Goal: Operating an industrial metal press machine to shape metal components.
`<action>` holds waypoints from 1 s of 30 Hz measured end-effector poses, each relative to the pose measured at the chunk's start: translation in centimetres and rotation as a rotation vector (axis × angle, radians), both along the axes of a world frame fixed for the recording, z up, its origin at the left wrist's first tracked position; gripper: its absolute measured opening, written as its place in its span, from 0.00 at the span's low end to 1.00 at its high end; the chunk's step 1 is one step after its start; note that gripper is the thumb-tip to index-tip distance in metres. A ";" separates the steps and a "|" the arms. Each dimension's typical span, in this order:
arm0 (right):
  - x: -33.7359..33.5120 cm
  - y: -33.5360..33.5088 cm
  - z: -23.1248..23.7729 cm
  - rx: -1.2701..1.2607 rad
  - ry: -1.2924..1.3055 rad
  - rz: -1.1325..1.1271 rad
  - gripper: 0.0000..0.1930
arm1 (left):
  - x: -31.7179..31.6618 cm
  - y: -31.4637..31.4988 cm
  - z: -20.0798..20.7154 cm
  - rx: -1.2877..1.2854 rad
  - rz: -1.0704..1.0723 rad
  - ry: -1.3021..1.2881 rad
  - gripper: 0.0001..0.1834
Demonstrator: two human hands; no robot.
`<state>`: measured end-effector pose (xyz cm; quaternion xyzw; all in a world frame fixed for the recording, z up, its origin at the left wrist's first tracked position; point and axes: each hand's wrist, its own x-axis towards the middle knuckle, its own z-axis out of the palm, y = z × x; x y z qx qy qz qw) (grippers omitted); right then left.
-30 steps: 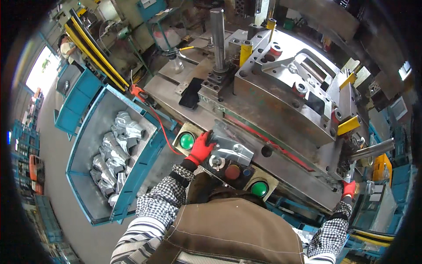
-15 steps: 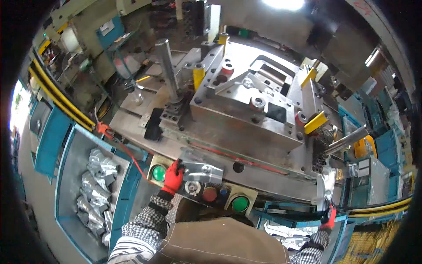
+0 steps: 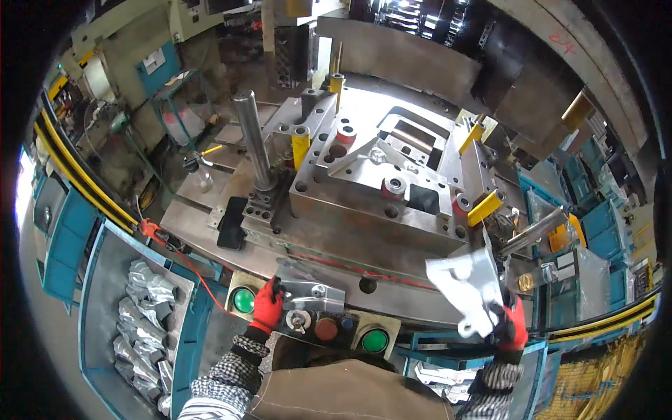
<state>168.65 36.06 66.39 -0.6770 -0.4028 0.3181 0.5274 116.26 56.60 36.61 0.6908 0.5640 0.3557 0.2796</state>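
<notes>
My left hand, in a red glove with dark fingertips, is closed on the left end of a bent sheet-metal part. That part lies level at the front edge of the press table, just above a control panel. Out to the right, my right hand, gloved alike, grips the edge of a flat, shiny sheet-metal piece with a notched outline. This piece is raised, tilted and slightly blurred. Ahead stands a steel die, with a triangular metal plate on its top.
Formed metal parts fill a blue bin at left. More sheet pieces sit in a bin at lower right. Green buttons face me. Guide posts and yellow blocks rise around the die.
My right hand has lifted the sheet-metal piece and swung it left, so its broad face now shows. The left hand keeps its hold on the bent part. The whole view has shifted slightly.
</notes>
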 end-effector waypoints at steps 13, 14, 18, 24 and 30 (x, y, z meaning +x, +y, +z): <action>9.4 37.9 2.2 -0.247 -0.224 0.766 0.22 | -8.4 -7.1 1.8 0.067 0.257 -0.352 0.32; 10.4 39.1 1.0 -0.272 -0.304 0.797 0.22 | -8.5 -7.9 3.0 0.003 0.272 -0.489 0.30; 13.4 43.5 -2.1 -0.142 -0.848 1.003 0.22 | -13.2 -11.3 0.7 0.057 0.402 -0.581 0.28; 9.6 46.9 -2.8 -0.522 -0.642 0.927 0.23 | -16.6 -13.7 -0.9 -0.062 0.486 -0.702 0.29; -3.5 35.7 1.6 0.264 -0.909 0.213 0.34 | -13.3 -9.4 1.4 0.077 0.357 -0.473 0.34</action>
